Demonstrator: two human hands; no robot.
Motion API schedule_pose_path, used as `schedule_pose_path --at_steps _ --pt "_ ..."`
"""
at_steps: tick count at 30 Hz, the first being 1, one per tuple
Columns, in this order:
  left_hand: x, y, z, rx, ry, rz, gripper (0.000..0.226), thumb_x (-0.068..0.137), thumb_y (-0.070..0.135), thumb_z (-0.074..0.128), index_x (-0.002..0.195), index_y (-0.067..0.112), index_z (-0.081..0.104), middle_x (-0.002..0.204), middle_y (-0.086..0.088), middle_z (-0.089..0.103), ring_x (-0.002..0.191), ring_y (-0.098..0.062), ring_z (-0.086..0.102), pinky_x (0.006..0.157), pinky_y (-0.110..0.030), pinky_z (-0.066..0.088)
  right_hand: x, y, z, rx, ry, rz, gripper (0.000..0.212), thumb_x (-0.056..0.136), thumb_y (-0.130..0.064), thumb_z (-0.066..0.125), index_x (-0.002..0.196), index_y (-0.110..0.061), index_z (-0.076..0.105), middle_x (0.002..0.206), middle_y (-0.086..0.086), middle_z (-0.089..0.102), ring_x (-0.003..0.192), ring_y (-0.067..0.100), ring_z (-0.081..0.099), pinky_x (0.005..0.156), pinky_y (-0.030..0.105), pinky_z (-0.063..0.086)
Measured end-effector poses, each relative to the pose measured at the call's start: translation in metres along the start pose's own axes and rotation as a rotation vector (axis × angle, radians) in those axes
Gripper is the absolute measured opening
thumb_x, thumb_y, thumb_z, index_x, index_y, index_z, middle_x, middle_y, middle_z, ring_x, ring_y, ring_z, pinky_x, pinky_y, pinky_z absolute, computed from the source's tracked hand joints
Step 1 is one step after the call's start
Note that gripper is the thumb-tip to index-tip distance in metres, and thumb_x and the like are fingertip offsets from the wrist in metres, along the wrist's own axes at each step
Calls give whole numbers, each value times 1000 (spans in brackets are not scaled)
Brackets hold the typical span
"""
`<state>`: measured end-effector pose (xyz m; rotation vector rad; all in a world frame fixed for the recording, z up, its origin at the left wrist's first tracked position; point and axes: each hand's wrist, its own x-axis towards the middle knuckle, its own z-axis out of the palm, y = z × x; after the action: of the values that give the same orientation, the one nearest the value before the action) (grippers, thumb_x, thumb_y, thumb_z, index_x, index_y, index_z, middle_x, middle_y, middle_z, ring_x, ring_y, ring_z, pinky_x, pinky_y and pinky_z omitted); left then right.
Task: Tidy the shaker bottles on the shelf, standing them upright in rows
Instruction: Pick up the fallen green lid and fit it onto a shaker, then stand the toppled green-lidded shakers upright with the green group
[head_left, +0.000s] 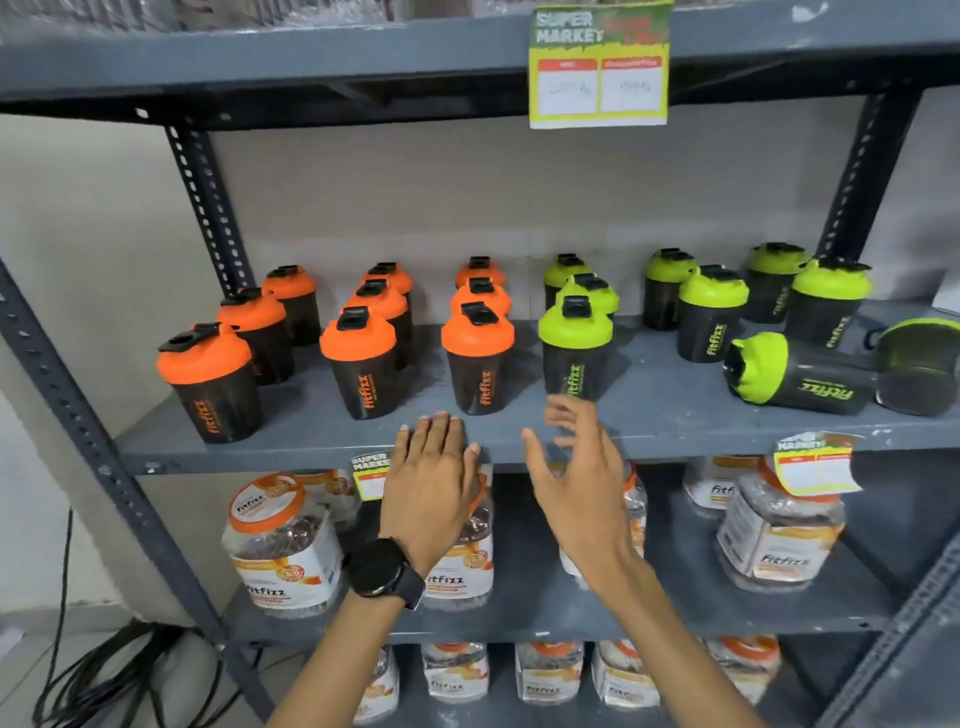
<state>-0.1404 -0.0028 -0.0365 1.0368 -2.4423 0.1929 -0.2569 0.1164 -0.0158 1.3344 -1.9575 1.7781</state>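
Head view looks down on a grey metal shelf (675, 415) where black shaker bottles stand in short files, orange-lidded ones to the left and green-lidded ones to the right. Both hands are empty: the left hand (434, 470) hovers flat with fingers together at the shelf's front edge, and the right hand (576, 467) is spread loose, fingers apart, just in front of the nearest upright green bottle (574, 348), not touching it. Well apart to the right, one fallen green bottle (789, 376) lies on its side, lid toward the left, and beside it a second fallen bottle (919, 371) lies with its base toward the camera. These look like empty plastic cups, so I judge them light, stiff and fairly smooth, easy to knock over in a crowded row. The black body below the lid looks the safest place to wrap the fingers; the flip cap on top may pop open if pinched.
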Motion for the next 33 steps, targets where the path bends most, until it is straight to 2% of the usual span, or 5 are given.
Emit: schedule_pose_path --at_steps 11,16,21,25,33 --pt "18 190 15 -107 -3 91 57 101 45 20 141 13 45 146 -6 51 138 -23 42 119 -42 26 83 92 -175 -80 30 -92 18 91 -16 65 107 -18 58 96 0 65 84 11 63 81 31 53" --pt "55 254 27 -123 -35 74 67 96 45 9 140 11 46 145 -8 52 137 -24 43 119 -42 23 145 133 -230 -330 -185 -169 29 86 -18 66 112 -24 54 107 -1 58 105 23 57 89 45 51" --pt "80 272 33 -83 -90 64 70 93 46 2 139 13 44 146 -7 49 139 -23 39 118 -43 21 174 132 -240 -805 -496 -316 73 78 -33 76 141 -21 41 138 8 42 130 32 39 104 46 39" --pt "96 264 40 -62 -158 71 68 93 46 3 138 12 41 148 -8 46 140 -23 37 116 -43 23 182 128 -228 -990 -676 -226 101 69 -42 83 149 -16 28 145 17 34 135 39 33 108 53 34" --pt "101 257 47 -60 -214 58 59 101 40 15 150 10 25 160 -10 27 148 -23 22 120 -43 16 183 136 -218 -986 -633 -266 86 71 -33 82 140 -13 36 132 14 44 124 37 45 97 49 44"
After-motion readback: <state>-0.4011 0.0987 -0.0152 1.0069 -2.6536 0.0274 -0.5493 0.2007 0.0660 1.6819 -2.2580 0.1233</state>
